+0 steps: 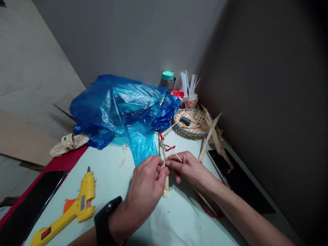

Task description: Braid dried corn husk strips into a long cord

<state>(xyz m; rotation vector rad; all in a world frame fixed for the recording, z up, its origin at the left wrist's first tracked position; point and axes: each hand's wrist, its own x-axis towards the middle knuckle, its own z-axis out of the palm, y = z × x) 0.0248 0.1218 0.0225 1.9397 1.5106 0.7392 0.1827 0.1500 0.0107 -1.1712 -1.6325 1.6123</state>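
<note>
Both hands meet near the middle of the table, fingers pinched around a thin braid of pale dried husk strips [164, 150]. My left hand [147, 184], with a black band on its wrist, grips the braid's near end from the left. From the right, my right hand [188, 167] pinches a strip at the same spot, and a thin strand sticks up by its fingers. A loose flat strip end [166, 188] hangs below the fingers. Red cord [169, 148] lies by the braid's far part. The fingertips partly hide the point where the strips cross.
A yellow glue gun [85, 198] lies at left, near a dark phone [38, 194]. Behind is a blue plastic bag [115, 106]. A woven basket [200, 131] holds a dark thread spool [185, 121]. Husks [214, 133] overlap a black device [238, 184] at right. Beyond stands a cup [191, 101] of sticks.
</note>
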